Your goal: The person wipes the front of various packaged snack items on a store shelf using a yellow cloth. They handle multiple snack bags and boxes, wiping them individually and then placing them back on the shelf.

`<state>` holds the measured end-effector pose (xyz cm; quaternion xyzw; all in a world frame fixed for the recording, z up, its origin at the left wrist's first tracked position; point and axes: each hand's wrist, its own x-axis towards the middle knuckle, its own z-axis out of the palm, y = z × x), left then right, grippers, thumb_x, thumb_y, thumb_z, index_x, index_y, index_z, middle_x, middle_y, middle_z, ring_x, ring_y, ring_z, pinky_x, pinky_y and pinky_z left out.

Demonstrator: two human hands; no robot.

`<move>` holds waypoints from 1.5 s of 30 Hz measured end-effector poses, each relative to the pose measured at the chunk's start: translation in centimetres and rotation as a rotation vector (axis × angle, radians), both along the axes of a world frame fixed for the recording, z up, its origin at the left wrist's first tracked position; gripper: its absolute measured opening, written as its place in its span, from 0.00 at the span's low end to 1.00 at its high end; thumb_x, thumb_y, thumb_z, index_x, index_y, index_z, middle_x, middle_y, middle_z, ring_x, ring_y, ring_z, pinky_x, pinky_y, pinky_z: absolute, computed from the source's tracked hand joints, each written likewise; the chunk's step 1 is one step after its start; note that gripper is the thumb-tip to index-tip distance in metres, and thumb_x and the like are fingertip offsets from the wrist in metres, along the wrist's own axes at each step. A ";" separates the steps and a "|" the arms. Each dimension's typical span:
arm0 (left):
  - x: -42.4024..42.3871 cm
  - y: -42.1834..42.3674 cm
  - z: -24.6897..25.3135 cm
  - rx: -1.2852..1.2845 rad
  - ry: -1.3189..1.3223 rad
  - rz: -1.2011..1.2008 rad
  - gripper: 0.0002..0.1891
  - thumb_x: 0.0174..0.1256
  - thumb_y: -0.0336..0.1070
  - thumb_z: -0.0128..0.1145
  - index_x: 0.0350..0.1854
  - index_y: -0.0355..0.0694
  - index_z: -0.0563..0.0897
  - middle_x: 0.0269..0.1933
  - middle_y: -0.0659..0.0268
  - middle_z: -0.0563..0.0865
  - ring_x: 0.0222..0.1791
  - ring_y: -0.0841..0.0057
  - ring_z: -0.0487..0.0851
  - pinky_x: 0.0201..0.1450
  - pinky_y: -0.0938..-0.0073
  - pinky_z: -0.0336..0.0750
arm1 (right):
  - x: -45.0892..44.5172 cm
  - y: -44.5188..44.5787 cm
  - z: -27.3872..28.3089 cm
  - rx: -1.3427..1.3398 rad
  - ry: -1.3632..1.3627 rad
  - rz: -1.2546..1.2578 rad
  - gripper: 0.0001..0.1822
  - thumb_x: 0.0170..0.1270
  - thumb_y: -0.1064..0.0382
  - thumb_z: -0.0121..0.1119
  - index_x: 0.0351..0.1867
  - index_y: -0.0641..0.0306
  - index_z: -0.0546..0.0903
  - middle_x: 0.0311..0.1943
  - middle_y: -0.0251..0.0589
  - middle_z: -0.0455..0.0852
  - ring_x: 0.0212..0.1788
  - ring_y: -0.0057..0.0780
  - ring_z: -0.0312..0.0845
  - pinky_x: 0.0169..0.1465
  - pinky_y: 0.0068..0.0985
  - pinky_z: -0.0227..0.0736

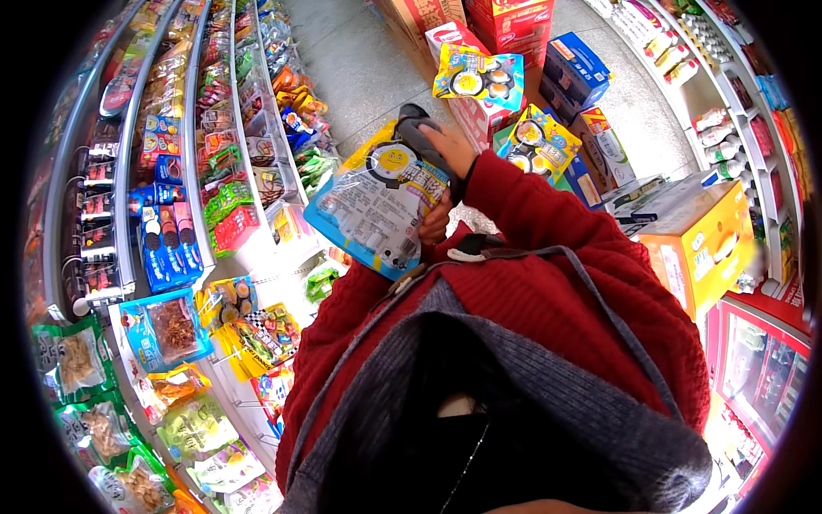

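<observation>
A plastic snack pouch (379,193) with fried-egg pictures is held tilted in front of my chest, its printed back with a barcode facing up. My left hand (437,218) grips its right edge; the rest of that hand is hidden beneath the pouch. My right hand (453,148) holds a dark grey item (420,135), which looks like a cloth, against the pouch's upper corner. Two similar egg pouches lie beyond: one pouch (481,77) on a red and white carton (472,119), the other pouch (539,144) nearer my right sleeve.
Shelves of packaged snacks (218,141) curve along the left. Hanging bags (170,327) stand close by my left side. Several cartons, including a blue box (575,70) and an orange box (700,244), stand ahead and right. A glass-door fridge (764,366) is at the far right.
</observation>
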<state>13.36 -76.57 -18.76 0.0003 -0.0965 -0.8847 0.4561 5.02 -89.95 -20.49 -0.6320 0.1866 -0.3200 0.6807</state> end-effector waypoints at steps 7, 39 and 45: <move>7.8 0.8 0.8 0.072 -0.461 0.353 0.32 0.59 0.57 0.47 0.56 0.34 0.64 0.28 0.61 0.74 0.21 0.74 0.72 0.21 0.74 0.66 | -3.9 6.0 -3.5 0.063 0.208 0.325 0.22 0.64 0.49 0.42 0.42 0.66 0.78 0.38 0.57 0.80 0.42 0.46 0.77 0.46 0.33 0.69; 5.9 3.6 -5.5 0.390 -1.527 0.556 0.15 0.67 0.37 0.46 0.55 0.41 0.71 0.43 0.65 0.82 0.40 0.80 0.80 0.41 0.81 0.73 | -26.9 -12.4 -26.2 0.505 0.698 -0.596 0.27 0.50 0.52 0.66 0.43 0.75 0.76 0.37 0.46 0.82 0.32 0.27 0.79 0.37 0.25 0.74; 4.9 2.9 -5.4 0.346 -1.488 0.569 0.15 0.67 0.36 0.45 0.54 0.41 0.72 0.44 0.65 0.82 0.40 0.80 0.80 0.42 0.81 0.73 | -18.2 -8.7 -20.5 0.325 1.042 -0.728 0.36 0.48 0.40 0.61 0.49 0.73 0.75 0.45 0.58 0.79 0.49 0.44 0.75 0.50 0.30 0.68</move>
